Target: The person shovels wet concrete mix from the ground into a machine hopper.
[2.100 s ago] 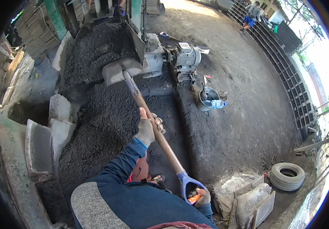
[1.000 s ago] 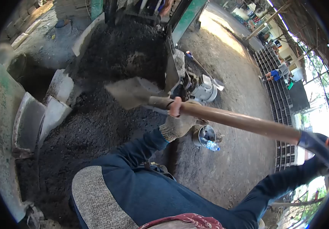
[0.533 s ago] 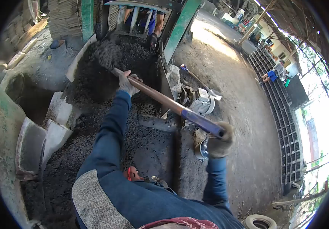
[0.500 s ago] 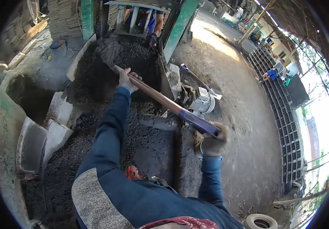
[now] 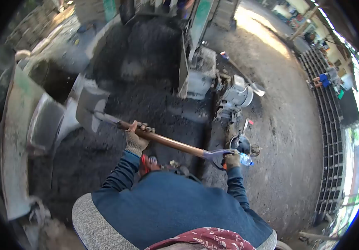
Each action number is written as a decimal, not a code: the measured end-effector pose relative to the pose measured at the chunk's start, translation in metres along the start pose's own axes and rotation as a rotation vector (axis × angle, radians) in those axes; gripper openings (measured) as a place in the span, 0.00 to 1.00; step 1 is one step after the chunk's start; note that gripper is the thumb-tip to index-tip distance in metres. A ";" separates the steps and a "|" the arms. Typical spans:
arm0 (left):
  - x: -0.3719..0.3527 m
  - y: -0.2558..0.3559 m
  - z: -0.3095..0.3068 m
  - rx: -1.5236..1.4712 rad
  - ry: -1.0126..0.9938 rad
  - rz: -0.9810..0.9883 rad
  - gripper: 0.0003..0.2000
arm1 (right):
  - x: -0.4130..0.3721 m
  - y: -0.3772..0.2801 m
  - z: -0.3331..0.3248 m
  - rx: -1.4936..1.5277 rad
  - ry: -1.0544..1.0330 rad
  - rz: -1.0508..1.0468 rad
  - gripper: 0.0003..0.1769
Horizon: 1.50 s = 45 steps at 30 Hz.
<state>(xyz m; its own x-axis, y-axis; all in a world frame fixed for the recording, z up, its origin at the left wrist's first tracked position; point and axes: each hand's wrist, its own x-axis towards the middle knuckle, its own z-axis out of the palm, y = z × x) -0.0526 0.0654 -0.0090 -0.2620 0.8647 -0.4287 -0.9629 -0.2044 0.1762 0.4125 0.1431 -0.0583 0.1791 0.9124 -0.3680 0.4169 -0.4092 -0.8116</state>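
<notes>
My left grip (image 5: 138, 140) and right grip (image 5: 231, 159) wrap the shovel (image 5: 177, 144), left nearer its blade (image 5: 88, 107), which points away from the motor (image 5: 238, 92)

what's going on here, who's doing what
A person grips a shovel with both hands: the left hand on the shaft, the right hand at the handle. The blade is out to the person's left, beside pale slabs, and no heap shows on it. Dark dirt spreads below. To the right are a motor, a bucket and a second shovel.
</notes>
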 end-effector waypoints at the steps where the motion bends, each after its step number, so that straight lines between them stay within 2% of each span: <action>1: -0.016 -0.007 -0.030 -0.011 0.183 0.071 0.13 | -0.003 0.018 0.004 -0.265 0.079 -0.279 0.18; 2: -0.030 -0.015 -0.064 -0.037 0.336 0.131 0.13 | -0.005 0.028 0.013 -0.200 0.065 -0.216 0.20; 3: -0.041 -0.020 -0.097 -0.058 0.483 0.191 0.14 | -0.016 0.024 0.016 -0.263 0.037 -0.461 0.24; 4: -0.054 -0.025 -0.131 -0.072 0.530 0.257 0.13 | -0.031 0.009 0.012 -0.312 0.015 -0.711 0.29; 6: -0.092 -0.031 -0.186 -0.099 0.618 0.384 0.12 | -0.055 -0.014 -0.002 -0.300 -0.304 -0.887 0.30; 7: -0.112 -0.027 -0.197 -0.085 0.691 0.419 0.12 | -0.064 -0.025 -0.010 -0.287 -0.467 -0.973 0.31; 9: -0.144 -0.017 -0.208 -0.065 0.840 0.491 0.12 | -0.074 -0.046 -0.018 -0.368 -0.625 -1.229 0.32; 12: -0.188 -0.008 -0.157 0.092 1.061 0.545 0.10 | -0.057 -0.007 0.008 -0.294 -0.678 -1.254 0.29; 14: -0.188 0.005 -0.147 0.155 1.075 0.572 0.10 | -0.055 0.003 0.028 -0.174 -0.655 -1.153 0.22; 15: -0.184 0.010 -0.149 0.186 1.081 0.581 0.11 | -0.060 0.003 0.037 -0.120 -0.658 -0.935 0.20; 17: -0.158 0.011 -0.194 0.196 0.866 0.578 0.10 | -0.068 0.012 0.049 -0.033 -0.645 -0.497 0.16; 18: -0.139 -0.006 -0.198 0.291 0.847 0.537 0.11 | -0.067 0.030 0.057 0.083 -0.636 -0.263 0.13; 19: -0.123 -0.034 -0.170 0.276 0.722 0.433 0.16 | -0.061 0.061 0.068 0.044 -0.522 -0.241 0.13; 20: -0.099 -0.058 -0.161 0.081 0.704 0.341 0.20 | -0.062 0.078 0.076 0.145 -0.439 -0.005 0.12; 21: -0.075 -0.079 -0.182 -0.063 0.640 0.280 0.17 | -0.069 0.100 0.078 0.238 -0.341 0.237 0.11; 22: -0.050 -0.096 -0.214 -0.218 0.610 0.200 0.15 | -0.061 0.147 0.071 0.012 -0.253 0.130 0.10; 23: -0.025 -0.117 -0.232 -0.244 0.636 0.022 0.14 | -0.045 0.222 0.053 -0.213 -0.166 0.020 0.08; 24: -0.005 -0.148 -0.252 -0.150 0.625 -0.060 0.15 | -0.046 0.230 0.020 -0.296 -0.134 0.130 0.07; 25: 0.004 -0.183 -0.237 -0.263 0.718 -0.230 0.17 | -0.047 0.238 -0.013 -0.376 -0.110 0.244 0.07; 26: 0.021 -0.227 -0.262 -0.319 0.717 -0.335 0.17 | -0.055 0.229 -0.051 -0.238 0.009 0.224 0.07; 27: 0.026 -0.259 -0.250 -0.352 0.657 -0.475 0.17 | -0.046 0.245 -0.104 -0.251 0.034 0.144 0.06; 28: 0.031 -0.291 -0.232 -0.417 0.669 -0.511 0.15 | -0.040 0.213 -0.144 -0.598 0.084 0.168 0.05; 29: 0.039 -0.325 -0.225 -0.331 0.620 -0.588 0.14 | -0.038 0.195 -0.170 -0.395 0.347 0.146 0.04; 30: 0.044 -0.345 -0.209 -0.437 0.652 -0.646 0.14 | -0.026 0.165 -0.196 -0.591 0.326 0.064 0.03; 31: 0.052 -0.363 -0.200 -0.413 0.691 -0.621 0.15 | -0.032 0.086 -0.169 -0.572 0.357 0.122 0.02; 32: 0.061 -0.374 -0.203 -0.446 0.666 -0.658 0.17 | -0.025 0.048 -0.141 -0.510 0.366 0.158 0.04; 33: 0.077 -0.367 -0.211 -0.471 0.722 -0.659 0.18 | -0.015 0.033 -0.118 -0.440 0.379 0.188 0.06; 34: 0.103 -0.340 -0.248 -0.410 0.756 -0.564 0.16 | 0.027 0.088 -0.132 -0.162 -0.163 -0.152 0.13; 35: 0.120 -0.311 -0.296 -0.352 0.806 -0.478 0.14 | 0.029 0.109 -0.059 -0.421 -0.163 -0.134 0.12; 36: 0.115 -0.224 -0.327 -0.457 0.608 -0.433 0.15 | 0.028 0.121 0.024 -0.701 -0.170 -0.122 0.11; 37: 0.119 -0.172 -0.380 -0.515 0.602 -0.431 0.16 | 0.026 0.133 0.108 -0.962 -0.186 -0.112 0.11; 38: 0.124 -0.123 -0.433 -0.574 0.596 -0.429 0.17 | 0.027 0.173 0.169 -0.852 -0.068 -0.036 0.07; 39: 0.115 -0.097 -0.420 -0.354 0.869 -0.251 0.15 | 0.009 0.191 0.198 -0.497 -0.049 -0.015 0.08; 41: 0.094 -0.095 -0.399 -0.145 0.964 -0.126 0.14 | -0.021 0.182 0.201 -0.272 -0.053 0.205 0.09; 43: 0.082 -0.125 -0.431 -0.177 0.950 -0.220 0.13 | -0.040 0.197 0.173 -0.310 -0.041 0.193 0.11; 44: 0.067 -0.129 -0.419 -0.073 0.979 -0.228 0.14 | -0.057 0.196 0.163 -0.442 0.001 0.168 0.07; 45: 0.053 -0.142 -0.435 -0.008 0.978 -0.271 0.15 | -0.067 0.218 0.143 -0.614 -0.101 0.092 0.09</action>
<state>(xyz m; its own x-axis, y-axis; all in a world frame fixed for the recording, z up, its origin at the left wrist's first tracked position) 0.0418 -0.0598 -0.4419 0.0303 0.1286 -0.9912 -0.9972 -0.0636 -0.0387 0.3643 -0.0086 -0.2753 0.1655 0.8562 -0.4894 0.8452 -0.3789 -0.3771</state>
